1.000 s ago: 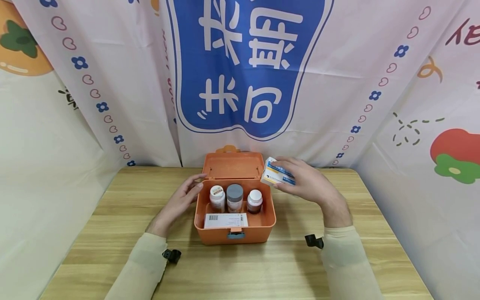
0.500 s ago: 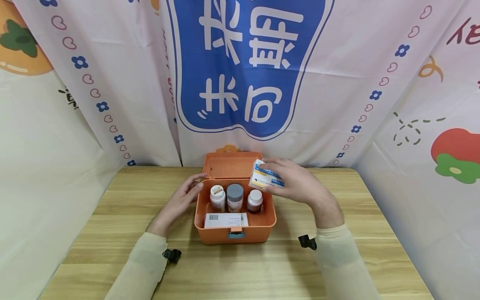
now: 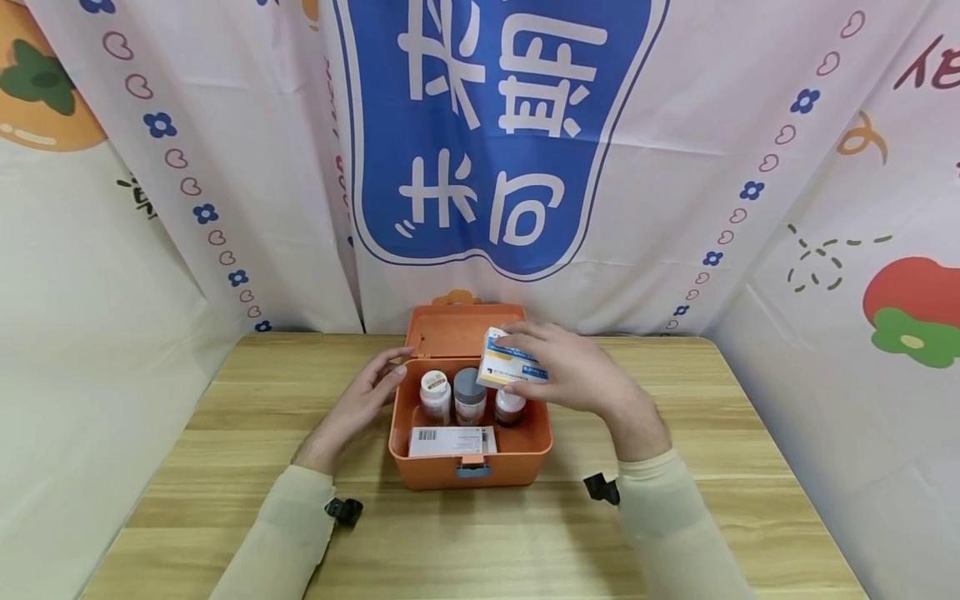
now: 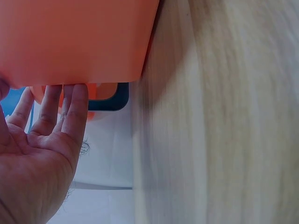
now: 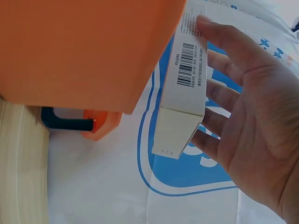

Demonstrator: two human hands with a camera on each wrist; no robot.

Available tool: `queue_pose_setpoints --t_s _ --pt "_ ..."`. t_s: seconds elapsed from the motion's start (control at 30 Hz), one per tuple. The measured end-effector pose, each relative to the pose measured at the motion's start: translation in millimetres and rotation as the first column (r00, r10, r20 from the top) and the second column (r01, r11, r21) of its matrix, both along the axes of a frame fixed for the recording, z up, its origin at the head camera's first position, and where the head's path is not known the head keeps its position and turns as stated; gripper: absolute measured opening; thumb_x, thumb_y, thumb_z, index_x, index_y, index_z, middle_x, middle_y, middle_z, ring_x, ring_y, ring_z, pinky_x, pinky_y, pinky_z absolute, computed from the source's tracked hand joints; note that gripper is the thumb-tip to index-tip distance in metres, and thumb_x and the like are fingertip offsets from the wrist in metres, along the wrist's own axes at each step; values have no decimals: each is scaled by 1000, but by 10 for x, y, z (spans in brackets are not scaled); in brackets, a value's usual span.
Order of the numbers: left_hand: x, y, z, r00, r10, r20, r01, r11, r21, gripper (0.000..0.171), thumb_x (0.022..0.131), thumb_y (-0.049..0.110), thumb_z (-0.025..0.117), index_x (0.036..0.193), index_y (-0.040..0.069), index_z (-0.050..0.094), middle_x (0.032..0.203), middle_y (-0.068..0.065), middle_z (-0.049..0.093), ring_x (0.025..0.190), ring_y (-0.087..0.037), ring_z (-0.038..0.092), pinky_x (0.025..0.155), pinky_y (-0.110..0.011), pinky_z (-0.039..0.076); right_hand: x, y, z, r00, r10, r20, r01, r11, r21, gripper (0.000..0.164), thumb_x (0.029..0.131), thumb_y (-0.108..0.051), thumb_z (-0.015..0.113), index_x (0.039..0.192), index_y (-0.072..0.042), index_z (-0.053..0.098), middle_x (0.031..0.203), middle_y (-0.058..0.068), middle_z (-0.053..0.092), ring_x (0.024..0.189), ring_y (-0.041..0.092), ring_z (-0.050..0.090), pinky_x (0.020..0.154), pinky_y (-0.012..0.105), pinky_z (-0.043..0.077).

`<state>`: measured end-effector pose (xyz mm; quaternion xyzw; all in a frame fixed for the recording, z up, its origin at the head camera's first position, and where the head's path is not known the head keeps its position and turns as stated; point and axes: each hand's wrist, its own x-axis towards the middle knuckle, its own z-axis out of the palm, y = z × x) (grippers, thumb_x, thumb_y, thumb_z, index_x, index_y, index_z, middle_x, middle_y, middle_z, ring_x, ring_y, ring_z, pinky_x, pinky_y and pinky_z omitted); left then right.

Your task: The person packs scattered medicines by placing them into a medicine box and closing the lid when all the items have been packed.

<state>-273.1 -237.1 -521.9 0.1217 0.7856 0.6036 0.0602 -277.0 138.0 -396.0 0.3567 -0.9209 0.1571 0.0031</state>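
Observation:
An orange plastic medicine case (image 3: 470,473) stands on the table with its lid (image 3: 468,331) tipped back. Inside are a white-capped bottle (image 3: 434,400), a grey-lidded jar (image 3: 469,396), a white-and-brown bottle (image 3: 509,408) and a white carton (image 3: 448,442) lying along the front. My right hand (image 3: 577,367) pinches a white, blue and yellow medicine box (image 3: 508,363) between thumb and fingers, above the right part of the case. Its barcoded side shows in the right wrist view. My left hand (image 3: 360,406) touches the case's left side near the back, fingers nearly straight in the left wrist view.
The wooden table (image 3: 480,542) extends to both sides and in front of the case. A white printed curtain (image 3: 652,233) hangs right behind the case. A dark handle (image 5: 67,122) shows beyond the case. Black wrist mounts (image 3: 344,511) sit at both sleeves.
My right hand has carried the medicine box leftward and slightly down, from beside the case's right edge to over its bottles. My left hand and the case have stayed put.

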Motion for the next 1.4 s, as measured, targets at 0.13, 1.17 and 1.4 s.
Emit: queue_pose_setpoints --t_s 0.13,1.17,1.4 --pt "8 2 7 1000 4 3 -4 1000 -3 53 129 25 49 178 6 44 158 -33 60 144 -38 66 113 -34 62 16 -52 8 1000 6 7 -6 1000 6 69 107 -46 87 170 -28 65 179 3 59 164 37 59 129 63 56" --pt "18 1 13 1000 16 11 -15 1000 -18 53 129 27 49 178 9 45 156 -30 60 139 -28 64 117 -39 60 157 -450 -173 989 147 11 -148 985 86 65 109 -51 83 168 -28 66 179 1 60 163 30 60 132 58 55" --pt "18 3 17 1000 15 9 -15 1000 -21 53 129 27 49 178 9 45 157 -29 60 135 -21 64 118 -40 60 202 -523 -225 987 154 39 -157 983 91 64 109 -53 83 167 -31 67 179 -2 59 165 29 58 134 58 53"
